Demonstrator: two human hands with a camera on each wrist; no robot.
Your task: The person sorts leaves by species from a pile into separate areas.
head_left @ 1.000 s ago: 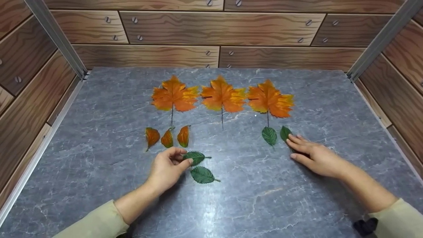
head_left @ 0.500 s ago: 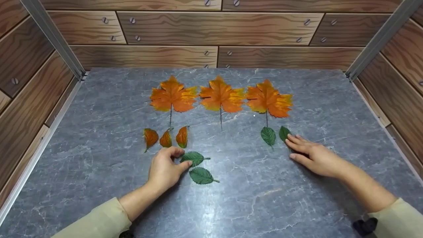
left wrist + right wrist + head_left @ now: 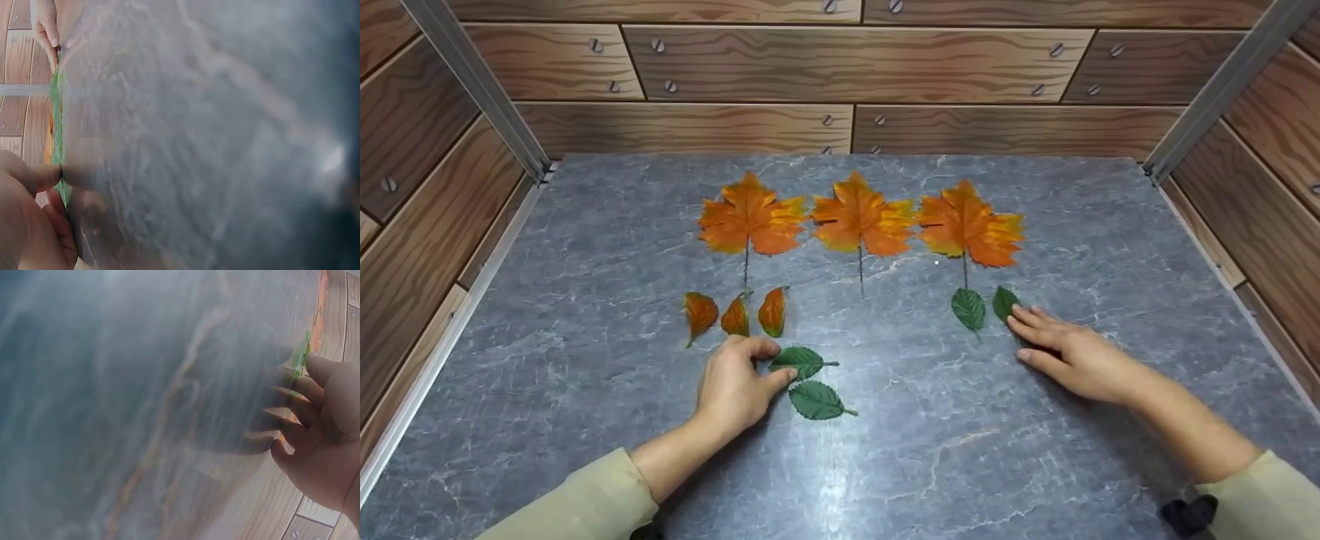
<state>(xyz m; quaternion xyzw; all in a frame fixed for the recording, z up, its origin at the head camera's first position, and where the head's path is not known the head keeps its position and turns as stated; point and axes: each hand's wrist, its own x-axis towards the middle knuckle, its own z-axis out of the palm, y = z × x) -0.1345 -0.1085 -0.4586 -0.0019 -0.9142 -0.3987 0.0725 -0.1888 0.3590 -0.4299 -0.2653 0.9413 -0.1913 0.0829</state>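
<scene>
My left hand (image 3: 739,382) holds the blunt end of a green leaf (image 3: 802,363) between thumb and index finger, low over the table. Just below it lies a second green leaf (image 3: 816,400), its stem also pointing right. My right hand (image 3: 1076,360) has its fingers extended, and the fingertips rest on the lower part of another green leaf (image 3: 1006,303), covering it partly. To that leaf's left is one more green leaf (image 3: 968,309). In the left wrist view, thumb and fingers of the left hand (image 3: 34,214) meet at the green leaf (image 3: 63,194), seen edge-on.
Three orange maple leaves with stems, left (image 3: 750,217), middle (image 3: 861,216) and right (image 3: 967,223), form a row at the back. Three small brown-orange leaves (image 3: 700,313) lie beyond the left hand. Wood-patterned walls (image 3: 840,64) border the grey marbled table (image 3: 930,472).
My left hand has turned slightly at the wrist, and its other fingers have tucked out of sight. The green leaf has barely shifted. The right hand stays put.
</scene>
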